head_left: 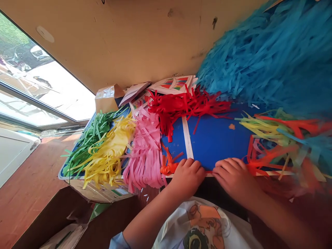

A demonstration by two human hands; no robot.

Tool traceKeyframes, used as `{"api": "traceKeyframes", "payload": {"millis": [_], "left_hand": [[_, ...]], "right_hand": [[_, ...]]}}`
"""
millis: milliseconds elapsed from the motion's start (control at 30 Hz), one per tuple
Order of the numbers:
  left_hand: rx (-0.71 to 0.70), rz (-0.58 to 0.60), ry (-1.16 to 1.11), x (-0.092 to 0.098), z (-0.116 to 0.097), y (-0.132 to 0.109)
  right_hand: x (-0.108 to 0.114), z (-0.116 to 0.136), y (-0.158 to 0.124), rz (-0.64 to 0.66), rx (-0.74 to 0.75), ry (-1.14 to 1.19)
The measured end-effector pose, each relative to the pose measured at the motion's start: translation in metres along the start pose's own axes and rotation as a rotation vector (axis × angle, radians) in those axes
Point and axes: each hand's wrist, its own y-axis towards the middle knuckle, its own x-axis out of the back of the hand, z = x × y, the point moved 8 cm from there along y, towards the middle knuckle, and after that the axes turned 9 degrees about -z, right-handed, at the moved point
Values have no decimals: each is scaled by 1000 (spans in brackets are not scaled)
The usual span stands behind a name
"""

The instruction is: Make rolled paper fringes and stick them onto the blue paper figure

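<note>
Both of my hands rest palm down on the near edge of a blue board (pixel 218 141), fingertips close together. My left hand (pixel 188 178) lies beside a bunch of orange paper strips (pixel 168 166). My right hand (pixel 234 179) is next to a blurred tangle of orange, yellow and teal strips (pixel 280 138). A white stick (pixel 187 136) crosses the board. Paper fringes cover much of it: red (pixel 181 107), pink (pixel 145 152), yellow (pixel 106 152) and green (pixel 88 141). A large teal fringe (pixel 264 58) fills the upper right. Whether my fingers pinch anything is hidden.
Printed paper sheets (pixel 173 84) and a small cardboard box (pixel 107 98) lie at the board's far edge, against a beige wall (pixel 103 38). A window (pixel 38 79) is at the left, above a reddish floor (pixel 31 166). An open cardboard box (pixel 49 214) sits at the lower left.
</note>
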Motion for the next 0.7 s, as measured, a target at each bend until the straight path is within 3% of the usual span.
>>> {"api": "traceKeyframes", "payload": {"millis": [300, 467, 700], "left_hand": [[-20, 31, -39, 8, 7, -16], [114, 57, -50, 7, 10, -6], [261, 156, -134, 1, 22, -9]], "right_hand": [[16, -16, -8, -2, -91, -9], [18, -12, 1, 20, -112, -129], [-3, -35, -2, 234, -232, 0]]}}
